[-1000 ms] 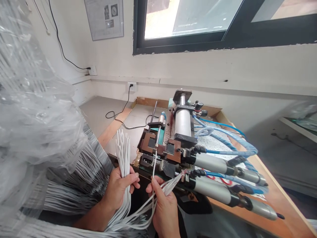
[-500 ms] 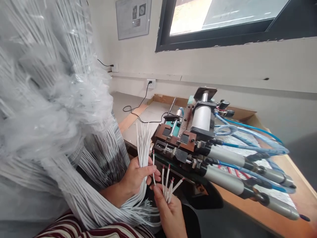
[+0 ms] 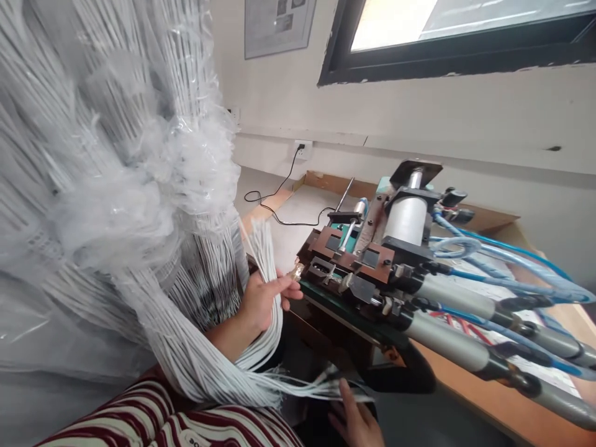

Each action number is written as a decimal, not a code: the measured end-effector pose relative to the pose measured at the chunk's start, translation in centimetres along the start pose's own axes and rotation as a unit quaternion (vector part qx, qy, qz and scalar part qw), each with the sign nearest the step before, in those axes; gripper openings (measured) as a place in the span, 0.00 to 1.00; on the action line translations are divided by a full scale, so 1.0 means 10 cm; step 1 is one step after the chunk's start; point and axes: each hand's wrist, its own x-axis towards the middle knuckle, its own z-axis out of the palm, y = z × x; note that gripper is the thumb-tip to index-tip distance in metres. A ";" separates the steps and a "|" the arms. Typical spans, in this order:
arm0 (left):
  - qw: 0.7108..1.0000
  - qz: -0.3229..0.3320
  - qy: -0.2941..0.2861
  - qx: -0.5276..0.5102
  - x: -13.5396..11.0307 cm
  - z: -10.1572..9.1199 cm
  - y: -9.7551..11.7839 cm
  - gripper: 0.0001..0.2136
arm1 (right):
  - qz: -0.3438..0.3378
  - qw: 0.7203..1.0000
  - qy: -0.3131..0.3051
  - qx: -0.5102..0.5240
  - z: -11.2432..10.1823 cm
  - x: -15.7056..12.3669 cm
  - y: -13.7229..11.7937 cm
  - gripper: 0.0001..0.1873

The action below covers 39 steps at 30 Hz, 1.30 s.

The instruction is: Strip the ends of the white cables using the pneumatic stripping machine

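My left hand point(image 3: 261, 298) is closed around a bundle of thin white cables point(image 3: 263, 254) that stand upright just left of the stripping machine's jaws point(image 3: 347, 257). Low at the frame's bottom, my right hand point(image 3: 356, 419) rests under the machine's front, fingers spread, touching several loose white cable ends point(image 3: 321, 388) with red-tipped cores that trail out flat. The fingers look apart and grip nothing firmly. A huge hank of white cables in clear plastic wrap point(image 3: 116, 186) fills the left side and drapes over my left arm.
The pneumatic machine has a white cylinder point(image 3: 407, 220), grey air cylinders point(image 3: 470, 298) and blue hoses point(image 3: 503, 254), on a wooden bench point(image 3: 493, 397). A black power cord point(image 3: 279, 198) runs to a wall socket. A window and a framed notice hang above.
The view swung left. My right hand dropped from in front of the jaws to below the machine, lowering the stripped cable ends. My left hand kept its bundle and moved close to the jaws.
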 end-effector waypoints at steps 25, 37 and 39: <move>0.994 -0.041 -0.078 0.059 -0.18 -0.15 -0.25 0.06 | -0.158 0.964 -0.191 0.096 0.88 -0.02 -1.35 0.15; 0.995 -0.015 -0.004 0.094 -0.12 -0.06 -0.20 0.04 | -0.062 0.938 -0.136 0.312 0.87 0.11 -1.25 0.11; 0.995 -0.013 -0.001 0.099 -0.11 -0.03 -0.19 0.05 | -0.030 0.929 -0.134 0.345 0.87 0.13 -1.29 0.11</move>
